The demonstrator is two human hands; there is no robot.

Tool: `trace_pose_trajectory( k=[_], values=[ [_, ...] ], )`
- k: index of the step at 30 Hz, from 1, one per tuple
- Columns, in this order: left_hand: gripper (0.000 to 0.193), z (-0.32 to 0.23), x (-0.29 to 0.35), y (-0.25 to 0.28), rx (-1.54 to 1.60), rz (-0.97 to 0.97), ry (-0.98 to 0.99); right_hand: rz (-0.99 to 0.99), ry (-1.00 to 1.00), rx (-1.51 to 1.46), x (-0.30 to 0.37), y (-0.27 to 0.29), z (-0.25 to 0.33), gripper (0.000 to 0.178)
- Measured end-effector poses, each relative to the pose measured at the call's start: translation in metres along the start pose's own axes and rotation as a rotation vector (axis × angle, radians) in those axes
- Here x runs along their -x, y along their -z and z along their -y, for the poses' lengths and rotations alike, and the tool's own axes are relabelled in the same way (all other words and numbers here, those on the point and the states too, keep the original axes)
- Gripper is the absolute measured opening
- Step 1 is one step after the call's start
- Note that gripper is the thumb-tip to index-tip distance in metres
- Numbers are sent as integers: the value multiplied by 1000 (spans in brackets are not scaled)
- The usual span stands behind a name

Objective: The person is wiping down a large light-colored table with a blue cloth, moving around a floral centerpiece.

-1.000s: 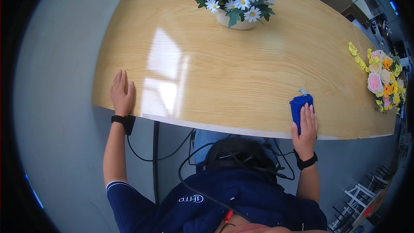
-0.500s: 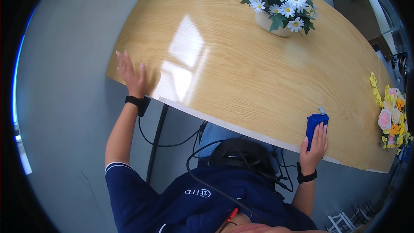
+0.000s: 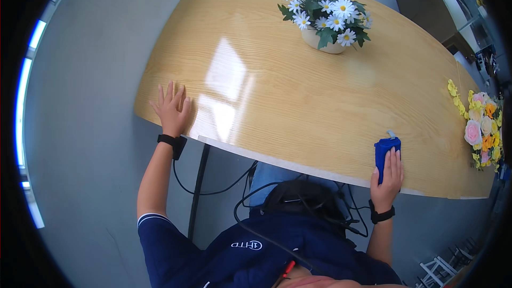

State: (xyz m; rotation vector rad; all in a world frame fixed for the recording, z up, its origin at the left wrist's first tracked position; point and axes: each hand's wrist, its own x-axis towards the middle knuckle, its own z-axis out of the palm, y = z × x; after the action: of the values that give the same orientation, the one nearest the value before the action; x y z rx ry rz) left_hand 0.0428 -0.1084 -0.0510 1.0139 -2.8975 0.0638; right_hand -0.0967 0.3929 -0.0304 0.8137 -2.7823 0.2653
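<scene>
My left hand (image 3: 173, 111) lies on the near left part of the wooden table (image 3: 298, 96), palm down, with its fingers spread and nothing in them. At the near right, my right hand (image 3: 388, 181) rests flat over a small blue fabric bundle (image 3: 382, 152) with a short grey strap at its far end. The fingers are stretched out along the bundle's top and the thumb lies by its left side. My palm hides the near end, and I cannot make out exactly what kind of thing it is.
A cream pot (image 3: 325, 44) of white daisies (image 3: 341, 8) stands at the table's far side. By the right edge is a bunch of pink, orange and yellow flowers (image 3: 482, 130). Black cables (image 3: 237, 208) hang near my lap, beside a dark table leg (image 3: 199, 192).
My left hand has shifted slightly right and nearer, its fingers turning to the right. My right hand stays on the blue bundle. The whole view has tilted a little.
</scene>
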Motion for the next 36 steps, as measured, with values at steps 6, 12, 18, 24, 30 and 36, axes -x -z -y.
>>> trace_pose_trajectory(
  k=[6,12,18,24,30,36],
  values=[
    [46,7,2,-16,126,-348,-67,14,-12,-72,0,9,-1,45],
    [48,10,2,-12,107,-370,-45,-123,-173,20,5,25,14,40],
    [53,4,5,-9,53,-280,-2,-131,-211,12,11,19,15,39],
    [57,3,4,-8,148,-192,-10,-90,-215,24,11,23,20,38],
    [38,5,8,-3,256,-285,-20,-72,-158,122,9,26,25,36],
    [39,7,10,-4,267,-226,2,-114,-172,206,6,18,34,29]
  ],
)
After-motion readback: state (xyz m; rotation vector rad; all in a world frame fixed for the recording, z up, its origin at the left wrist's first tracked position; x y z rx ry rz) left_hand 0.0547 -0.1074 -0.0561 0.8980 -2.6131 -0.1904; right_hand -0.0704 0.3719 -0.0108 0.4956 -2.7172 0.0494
